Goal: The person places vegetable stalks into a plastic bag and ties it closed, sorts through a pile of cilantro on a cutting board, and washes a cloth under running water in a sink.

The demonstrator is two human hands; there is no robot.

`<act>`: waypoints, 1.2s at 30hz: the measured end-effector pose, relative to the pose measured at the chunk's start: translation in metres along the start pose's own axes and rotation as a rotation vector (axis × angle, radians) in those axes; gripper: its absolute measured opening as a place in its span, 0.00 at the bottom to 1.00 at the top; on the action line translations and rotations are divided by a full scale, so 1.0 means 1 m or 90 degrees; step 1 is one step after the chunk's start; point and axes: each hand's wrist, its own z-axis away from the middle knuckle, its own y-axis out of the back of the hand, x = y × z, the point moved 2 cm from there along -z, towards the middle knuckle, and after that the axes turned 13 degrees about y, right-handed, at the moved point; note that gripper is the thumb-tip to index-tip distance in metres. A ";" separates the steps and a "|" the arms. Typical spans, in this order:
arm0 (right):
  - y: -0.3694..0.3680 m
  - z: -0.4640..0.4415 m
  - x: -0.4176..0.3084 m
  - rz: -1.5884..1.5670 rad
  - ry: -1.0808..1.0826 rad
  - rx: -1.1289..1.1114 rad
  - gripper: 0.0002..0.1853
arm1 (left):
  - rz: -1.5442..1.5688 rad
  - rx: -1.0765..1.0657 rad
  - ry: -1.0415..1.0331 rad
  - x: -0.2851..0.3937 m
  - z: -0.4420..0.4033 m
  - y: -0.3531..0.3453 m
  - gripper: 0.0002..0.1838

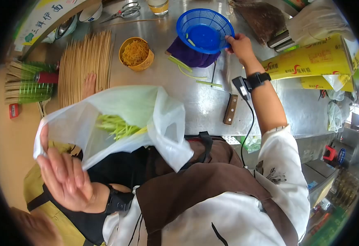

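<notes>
My left hand [66, 176] grips the edge of a translucent white plastic bag [167, 123], holding its mouth wide. Inside lie light green cut vegetable strips [120, 126]. Out to the right, my right hand [241, 46] pinches the rim of a blue plastic colander [206, 37], which is tilted over a dark purple cloth [194, 56]. A few green pieces cling inside the colander. Several green stalks [179, 63] lie on the metal counter beside the cloth. Below them rests a knife with a wooden handle [230, 110].
Another person's hand [90, 84] touches a wide row of wooden skewers [70, 61]. An orange tub of shredded yellow food [135, 53] stands mid-counter. Scissors [129, 10] lie at the back. Yellow cling-film boxes [310, 59] are at right, bundled skewers [27, 88] at left.
</notes>
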 end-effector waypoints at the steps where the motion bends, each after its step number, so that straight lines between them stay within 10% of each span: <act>1: -0.004 0.000 0.004 0.001 0.000 -0.005 0.13 | -0.013 -0.063 0.027 -0.006 -0.003 0.004 0.26; 4: -0.017 0.011 0.009 -0.234 -0.135 0.100 0.14 | -0.041 0.008 0.042 -0.023 -0.010 0.001 0.23; 10: -0.080 0.097 -0.001 0.281 0.412 -0.231 0.13 | -0.075 0.095 0.047 -0.037 -0.022 0.011 0.23; 17: -0.130 0.091 0.009 0.615 0.368 -0.366 0.10 | -0.109 0.104 0.089 -0.061 -0.029 0.035 0.22; 23: -0.138 0.094 0.006 0.675 0.284 -0.383 0.11 | -0.541 0.201 0.126 -0.083 -0.040 0.063 0.19; 31: -0.105 0.098 -0.068 0.045 0.088 -0.394 0.14 | -0.224 0.004 0.343 -0.155 -0.070 0.021 0.20; 36: -0.110 0.139 -0.120 0.186 0.442 -0.361 0.12 | -0.061 -0.096 0.378 -0.196 -0.091 0.005 0.19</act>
